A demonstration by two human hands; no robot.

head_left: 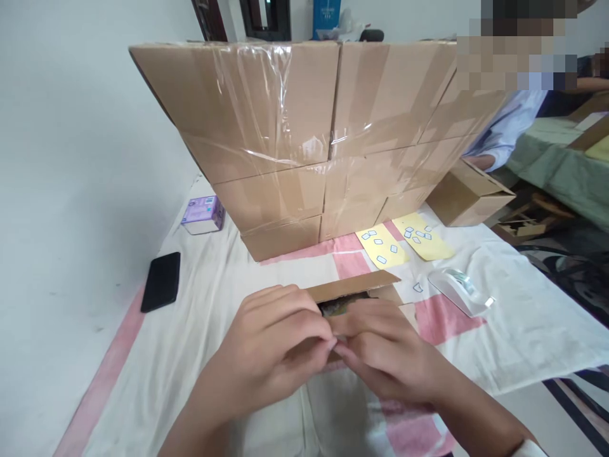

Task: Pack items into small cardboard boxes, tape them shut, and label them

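Both my hands meet over a small open cardboard box (352,285) on the cloth in front of me. My left hand (276,349) is closed in a pinch, thumb and fingertips together above the near side of the box. Fingertip to fingertip with it, my right hand (394,352) pinches as well. Whatever lies between the fingertips is hidden or too small to name. The box's far flap stands up. Through the gap something dark and yellowish shows inside, mostly covered by my hands.
Behind the box rises a stack of taped cartons (285,146). Yellow sticker sheets (383,254), a white tape dispenser (459,292) and another carton (469,193) lie right. A black phone (162,282) and purple packet (203,214) lie left. A person's sleeve (509,124) shows behind.
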